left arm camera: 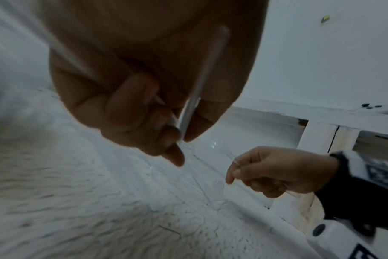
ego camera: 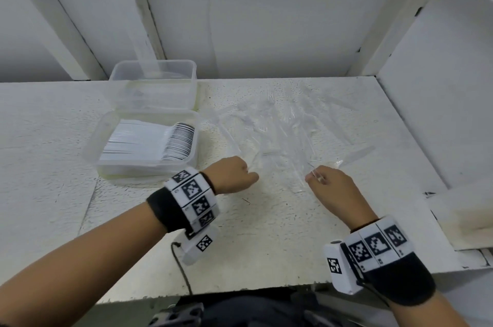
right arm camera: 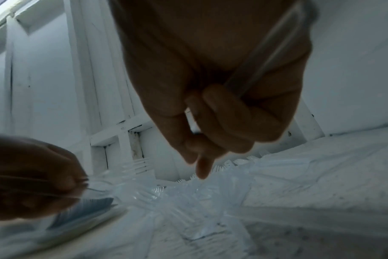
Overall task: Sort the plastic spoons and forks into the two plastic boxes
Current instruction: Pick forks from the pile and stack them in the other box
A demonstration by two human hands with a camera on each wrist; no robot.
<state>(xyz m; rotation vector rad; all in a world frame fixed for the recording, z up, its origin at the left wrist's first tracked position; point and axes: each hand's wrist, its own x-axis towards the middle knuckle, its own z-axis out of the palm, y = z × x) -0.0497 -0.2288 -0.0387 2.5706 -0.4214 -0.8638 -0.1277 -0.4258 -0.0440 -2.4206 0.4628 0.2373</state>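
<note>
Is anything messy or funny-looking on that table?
Yes. A jumble of clear plastic cutlery lies criss-crossed on the white table, not lined up. The near box holds a neat row of pieces, while the far box looks almost empty. Left hand and right hand each grip clear handles.

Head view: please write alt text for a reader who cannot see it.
Two bare hands work at a heap of clear plastic cutlery on a speckled white table, the left hand and the right hand each with a grip on clear pieces. At the left stand two clear plastic boxes: the near box packed with stacked cutlery, the far box seemingly almost empty.
</note>
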